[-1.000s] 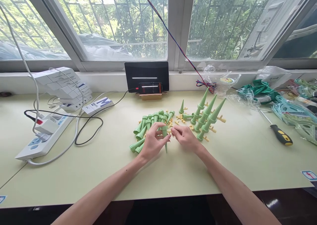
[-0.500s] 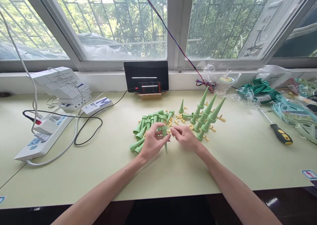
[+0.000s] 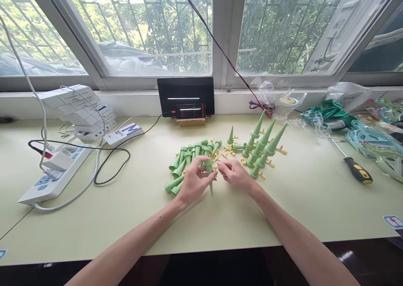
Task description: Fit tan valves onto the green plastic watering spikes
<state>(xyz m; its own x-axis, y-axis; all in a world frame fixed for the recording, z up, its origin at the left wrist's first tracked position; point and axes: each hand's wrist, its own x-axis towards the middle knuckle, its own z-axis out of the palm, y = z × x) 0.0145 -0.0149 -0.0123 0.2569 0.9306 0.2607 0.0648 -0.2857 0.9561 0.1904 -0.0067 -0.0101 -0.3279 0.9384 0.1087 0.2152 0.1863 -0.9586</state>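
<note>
While the left hand (image 3: pixel 193 183) grips the green spike (image 3: pixel 209 167) point-down, steadiness helps. Beside the spike, the right hand (image 3: pixel 235 176) pinches a yellow valve (image 3: pixel 215 166), best kept straight.

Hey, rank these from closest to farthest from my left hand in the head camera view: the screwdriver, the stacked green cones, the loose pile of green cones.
From your left hand:
1. Loose pile of green cones, right beside and behind it.
2. Stacked green cones, to the right, past your right hand.
3. Screwdriver, far right.
</note>
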